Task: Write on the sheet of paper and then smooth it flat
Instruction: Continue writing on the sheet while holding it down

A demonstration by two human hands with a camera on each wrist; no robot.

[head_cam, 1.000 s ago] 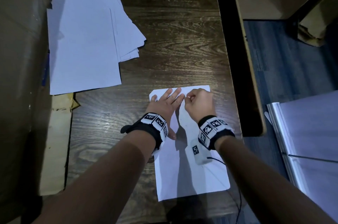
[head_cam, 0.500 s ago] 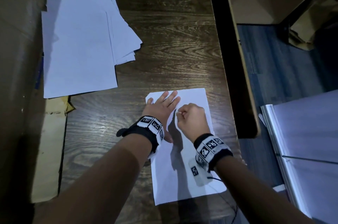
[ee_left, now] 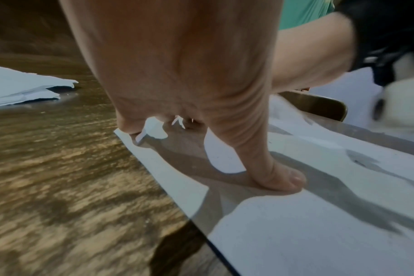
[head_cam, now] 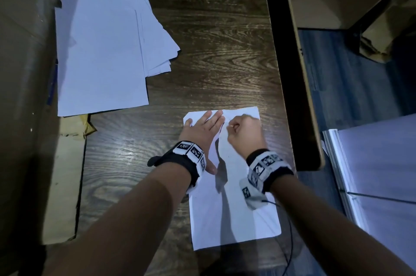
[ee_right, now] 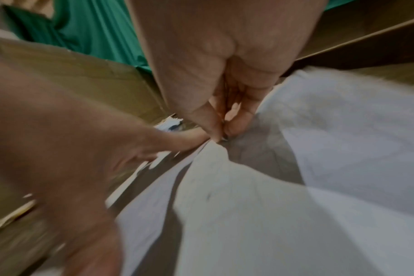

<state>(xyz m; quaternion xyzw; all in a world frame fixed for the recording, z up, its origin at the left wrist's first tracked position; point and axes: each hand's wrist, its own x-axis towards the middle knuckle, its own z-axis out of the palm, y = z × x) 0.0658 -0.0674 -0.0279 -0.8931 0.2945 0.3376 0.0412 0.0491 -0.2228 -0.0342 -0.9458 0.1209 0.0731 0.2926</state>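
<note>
Two hands work one sheet of paper (head_cam: 234,212) at lower centre of frame, on a dark wood tabletop (head_cam: 216,55). Left hand (head_cam: 202,131), fingers straight, presses flat on sheet's upper-left corner. Right hand (head_cam: 245,134), fingers curled, pinches a thin writing tool w/ tip on paper near top edge; tool mostly hidden. Sheet's long axis runs top-to-bottom, tilted slightly. Its right edge lies near tabletop's right edge; bare wood opens above and to the left. Paper stack (head_cam: 101,50) sits upper left, well apart.
</note>
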